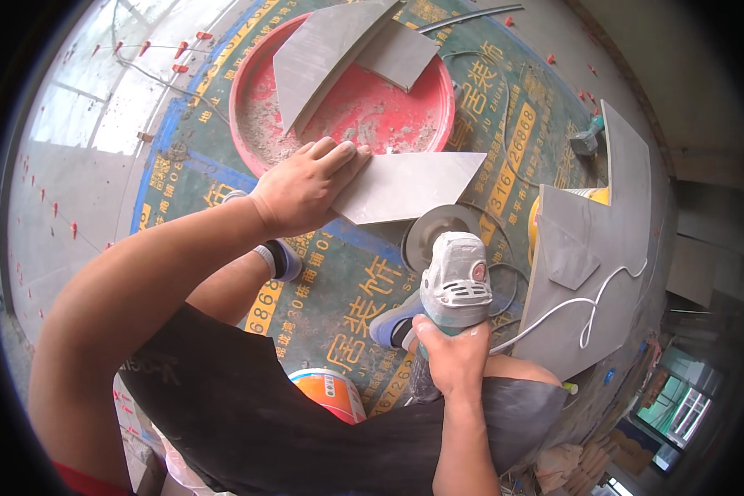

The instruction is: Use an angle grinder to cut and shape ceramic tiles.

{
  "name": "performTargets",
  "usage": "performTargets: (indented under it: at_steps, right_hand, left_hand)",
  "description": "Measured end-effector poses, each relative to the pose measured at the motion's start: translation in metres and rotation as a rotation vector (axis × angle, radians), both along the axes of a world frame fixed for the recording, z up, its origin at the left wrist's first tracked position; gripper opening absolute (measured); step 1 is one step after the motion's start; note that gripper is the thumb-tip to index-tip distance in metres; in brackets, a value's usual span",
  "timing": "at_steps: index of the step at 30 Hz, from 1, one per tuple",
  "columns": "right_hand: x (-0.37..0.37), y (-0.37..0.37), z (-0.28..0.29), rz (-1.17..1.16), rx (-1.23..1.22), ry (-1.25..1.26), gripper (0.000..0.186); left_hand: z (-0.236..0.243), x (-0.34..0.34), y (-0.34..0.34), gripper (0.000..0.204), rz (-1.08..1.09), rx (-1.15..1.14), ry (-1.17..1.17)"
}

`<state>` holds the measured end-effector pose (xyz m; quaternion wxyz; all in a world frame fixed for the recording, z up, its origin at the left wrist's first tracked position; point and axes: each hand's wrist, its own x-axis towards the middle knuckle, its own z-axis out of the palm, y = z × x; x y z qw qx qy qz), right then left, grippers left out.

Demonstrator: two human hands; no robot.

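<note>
My left hand [310, 186] is closed over the left end of a light grey tile piece [417, 183] with a slanted right end. The piece lies against the near rim of a round red basin [244, 136]. In my right hand [459, 355] is an angle grinder [456, 281], its body coated in pale dust. The grinder's round disc [440, 234] is at the tile's lower right edge; whether it touches or spins I cannot tell. My right fingers are partly hidden behind the handle.
Two tile offcuts [326, 58] lean in the mortar-smeared basin. A printed green sheet [306, 331] covers the floor. On the right are a large notched tile [574, 322] and a white cord [591, 310]. An orange-and-white bucket [329, 393] stands near my legs. Red tile wedges [182, 50] dot the left floor.
</note>
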<state>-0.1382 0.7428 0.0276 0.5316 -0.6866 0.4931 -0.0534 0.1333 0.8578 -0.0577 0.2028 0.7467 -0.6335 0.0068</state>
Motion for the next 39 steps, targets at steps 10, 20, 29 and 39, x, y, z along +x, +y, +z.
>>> performTargets:
  at_steps: [10, 20, 29, 39]
  right_hand:
    - [0.010, 0.036, -0.005, 0.191, -0.082, 0.161, 0.062]
    - [0.010, 0.030, 0.002, 0.155, -0.114, 0.170, 0.060]
    - [0.012, 0.036, 0.004, 0.188, -0.130, 0.179, 0.056]
    - [0.010, 0.034, 0.004, 0.202, -0.097, 0.212, 0.061]
  left_hand:
    - [-0.002, 0.000, -0.002, 0.074, -0.016, 0.017, -0.033]
    - [-0.005, 0.002, 0.000, 0.088, -0.028, 0.035, 0.046]
    - [-0.006, 0.002, 0.001, 0.085, -0.034, 0.022, 0.038]
    - [-0.006, 0.001, -0.002, 0.076, -0.035, 0.007, -0.008]
